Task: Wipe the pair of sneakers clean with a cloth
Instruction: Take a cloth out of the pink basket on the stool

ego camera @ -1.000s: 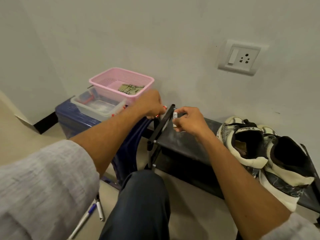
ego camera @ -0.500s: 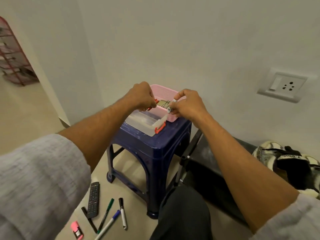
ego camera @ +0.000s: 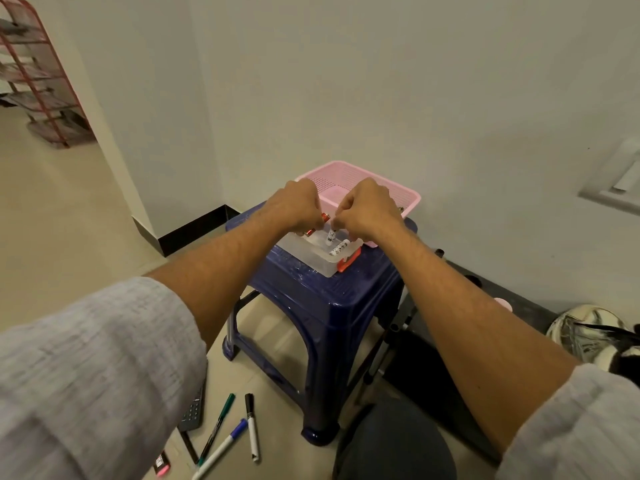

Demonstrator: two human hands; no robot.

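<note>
One sneaker (ego camera: pixel 585 334), white and grey with dark marks, shows at the right edge on a low black rack (ego camera: pixel 519 306); its mate is mostly cut off. No cloth can be seen. My left hand (ego camera: pixel 294 209) and my right hand (ego camera: pixel 367 209) are side by side over a clear plastic box (ego camera: pixel 322 268) on a blue stool (ego camera: pixel 329 299). The left hand's curled fingers hold small red batteries (ego camera: pixel 317 225). A white battery (ego camera: pixel 331 234) is pinched in my right fingertips over the box. Another white battery (ego camera: pixel 339 247) lies inside it.
A pink basket (ego camera: pixel 346 173) stands behind the box, against the wall. Several markers (ego camera: pixel 225 424) and a remote (ego camera: pixel 194 410) lie on the floor left of my knee (ego camera: pixel 391 441). A red wire rack (ego camera: pixel 38 81) stands far left, a wall socket (ego camera: pixel 620 181) at right.
My view swung left from the sneakers and rack to the stool. Both hands moved from the rack's end to above the clear box, still holding the small batteries.
</note>
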